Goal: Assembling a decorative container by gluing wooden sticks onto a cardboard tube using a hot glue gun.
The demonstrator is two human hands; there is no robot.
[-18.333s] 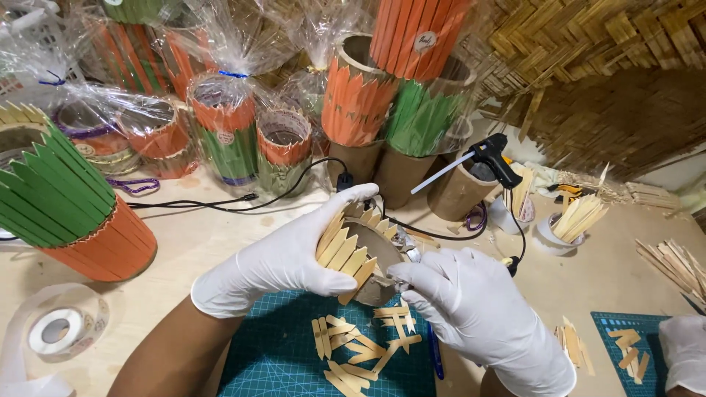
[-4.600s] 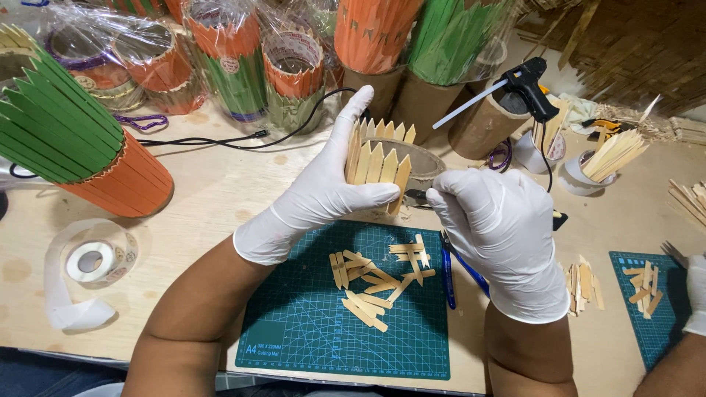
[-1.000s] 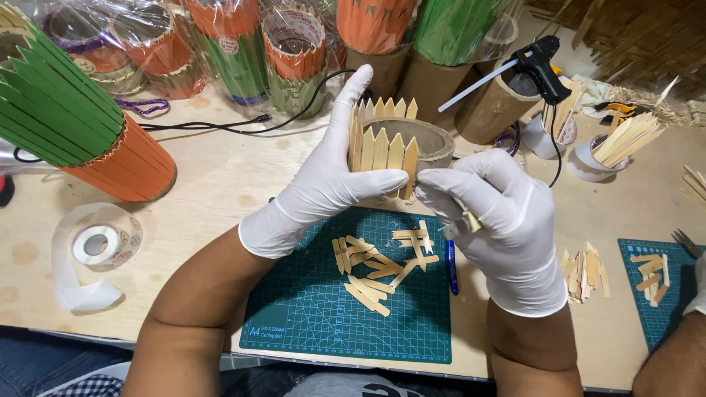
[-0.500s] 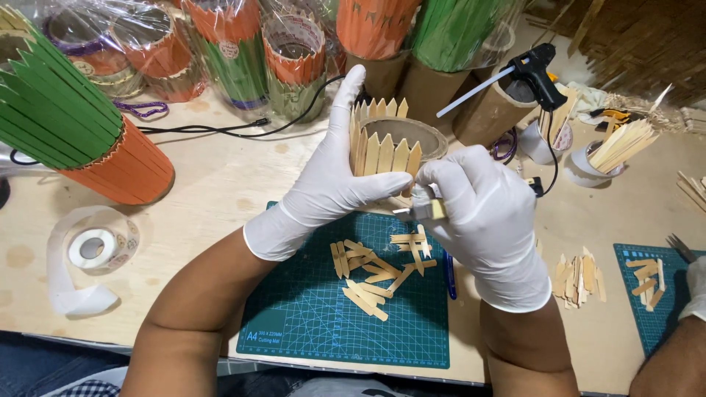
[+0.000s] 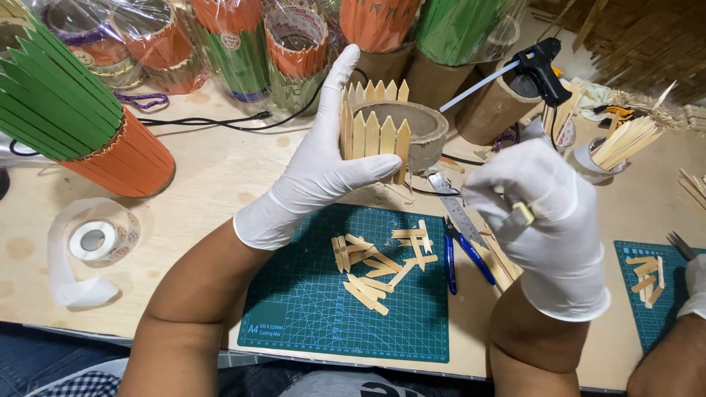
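Head view: left hand (image 5: pixel 323 173) grips the grey cardboard tube (image 5: pixel 412 129) by its near side, fingers closed around the row of pointed wooden slats (image 5: pixel 375 136) already stuck on it. The tube sits near the back-middle of the worktop (image 5: pixel 213 176), just beyond the far edge of the green cutting mat (image 5: pixel 309 309).

Change: half a second ago the right hand (image 5: pixel 544 220) was pressed against the tube beside the slats; now it has pulled back to the right and is clear of it, blurred with motion. It is loosely curled, with a small pale piece (image 5: pixel 522 215) showing at the fingers; cannot tell if it is pinched or just resting there. Reads as the last slat being left to hold by itself, only the left hand steadying.

Loose slat offcuts (image 5: pixel 379 265) lie piled mid-mat. Blue-handled cutters (image 5: pixel 460 246) lie at the mat's right edge. Glue gun (image 5: pixel 533 62) is propped on a brown tube at back right. Tape roll (image 5: pixel 92 239) sits near the left edge.
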